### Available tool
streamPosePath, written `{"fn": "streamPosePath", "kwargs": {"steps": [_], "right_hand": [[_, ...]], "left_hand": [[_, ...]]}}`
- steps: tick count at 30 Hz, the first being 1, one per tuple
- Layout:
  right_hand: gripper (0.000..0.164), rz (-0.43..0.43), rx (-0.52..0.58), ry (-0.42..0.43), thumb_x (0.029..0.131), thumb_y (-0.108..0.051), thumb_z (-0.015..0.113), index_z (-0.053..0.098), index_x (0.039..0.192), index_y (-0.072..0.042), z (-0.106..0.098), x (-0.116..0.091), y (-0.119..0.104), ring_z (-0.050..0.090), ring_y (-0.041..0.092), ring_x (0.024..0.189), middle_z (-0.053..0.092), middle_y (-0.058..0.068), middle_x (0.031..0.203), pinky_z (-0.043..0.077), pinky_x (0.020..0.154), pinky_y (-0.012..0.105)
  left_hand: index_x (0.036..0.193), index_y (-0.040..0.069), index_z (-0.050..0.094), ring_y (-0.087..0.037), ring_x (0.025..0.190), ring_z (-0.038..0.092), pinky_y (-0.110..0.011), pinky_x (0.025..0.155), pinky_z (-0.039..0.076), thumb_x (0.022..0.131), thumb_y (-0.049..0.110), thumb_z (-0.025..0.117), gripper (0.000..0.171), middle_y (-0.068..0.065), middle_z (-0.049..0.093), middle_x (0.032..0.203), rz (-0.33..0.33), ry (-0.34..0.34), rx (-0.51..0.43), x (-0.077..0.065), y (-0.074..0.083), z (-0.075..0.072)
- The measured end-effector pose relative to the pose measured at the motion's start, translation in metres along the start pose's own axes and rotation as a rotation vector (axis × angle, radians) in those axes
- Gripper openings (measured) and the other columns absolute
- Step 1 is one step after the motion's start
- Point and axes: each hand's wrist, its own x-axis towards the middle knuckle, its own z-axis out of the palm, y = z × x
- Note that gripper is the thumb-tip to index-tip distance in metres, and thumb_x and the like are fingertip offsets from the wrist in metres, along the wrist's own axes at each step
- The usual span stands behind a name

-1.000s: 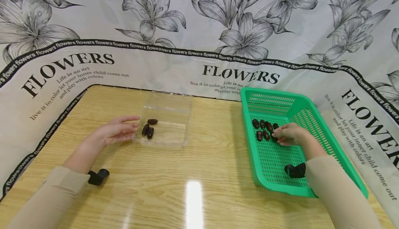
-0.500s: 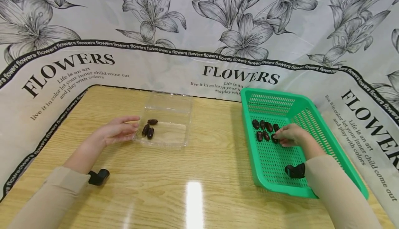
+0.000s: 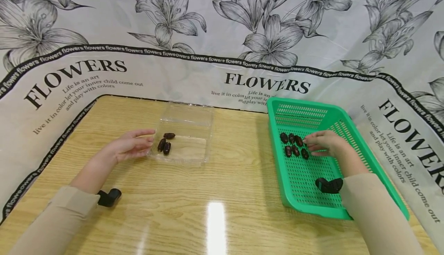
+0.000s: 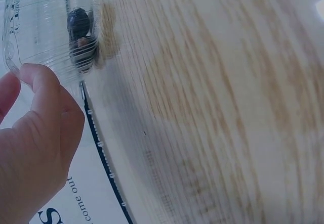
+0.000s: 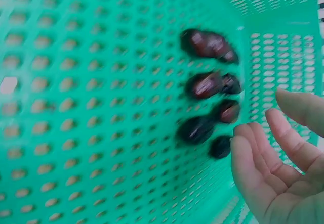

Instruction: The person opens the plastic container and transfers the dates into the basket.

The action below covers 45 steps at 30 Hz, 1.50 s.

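We see the right hand [image 3: 324, 144], fingers apart, now off the lower date [image 3: 305, 154], which seems settled beside other dates [image 3: 288, 151] in the basket [image 3: 312, 207], while the left hand's [image 3: 133, 144] loose fingers touch the box [image 3: 192, 147].

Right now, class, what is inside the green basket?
Inside the green basket lie several dark, date-like fruits. In the head view, the right hand and right sleeve cover part of it, so anything directly behind them cannot be seen there.

Glossy dates [image 3: 295, 150], smooth plastic basket [image 3: 319, 210]
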Motion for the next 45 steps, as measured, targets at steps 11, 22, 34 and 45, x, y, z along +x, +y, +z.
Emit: {"fn": "streamPosePath", "kwargs": {"steps": [11, 22, 34, 45], "right_hand": [[0.005, -0.128, 0.206, -0.075, 0.09, -0.018, 0.064, 0.062, 0.093, -0.022, 0.009, -0.015, -0.063, 0.063, 0.009, 0.083, 0.064, -0.009, 0.085, 0.054, 0.082, 0.029], [0.034, -0.205, 0.249, -0.161, 0.09, -0.013, 0.062, 0.048, 0.12, -0.003, 0.045, -0.026, -0.115, 0.062, 0.015, 0.088, 0.063, -0.001, 0.094, 0.054, 0.082, 0.03], [0.038, -0.245, 0.205, -0.235, 0.09, -0.006, 0.06, 0.049, 0.126, 0.001, 0.098, -0.02, -0.153, 0.06, 0.019, 0.091, 0.059, 0.004, 0.101, 0.053, 0.085, 0.034], [0.043, -0.237, 0.213, -0.307, 0.09, -0.004, 0.058, 0.046, 0.131, 0.003, 0.142, -0.01, -0.16, 0.057, 0.027, 0.101, 0.056, 0.01, 0.111, 0.053, 0.084, 0.035]], "left_hand": [[0.147, -0.002, 0.015, -0.006, 0.078, 0.056, -0.017, 0.071, 0.052, 0.089, -0.003, 0.055, 0.07, -0.007, 0.046, 0.111, -0.003, 0.006, -0.002, -0.002, 0.001, 0.002], [0.147, -0.002, 0.013, -0.006, 0.077, 0.057, -0.018, 0.069, 0.053, 0.09, -0.004, 0.053, 0.07, -0.004, 0.051, 0.104, 0.001, -0.004, -0.01, -0.001, 0.001, 0.003], [0.147, -0.002, 0.013, -0.007, 0.077, 0.056, -0.018, 0.068, 0.053, 0.09, -0.004, 0.053, 0.069, -0.003, 0.051, 0.102, 0.002, -0.004, -0.015, -0.001, 0.001, 0.004], [0.147, -0.002, 0.013, -0.007, 0.078, 0.057, -0.018, 0.069, 0.053, 0.09, -0.004, 0.053, 0.07, -0.002, 0.053, 0.101, 0.004, -0.002, -0.013, -0.001, 0.0, 0.003]]}}
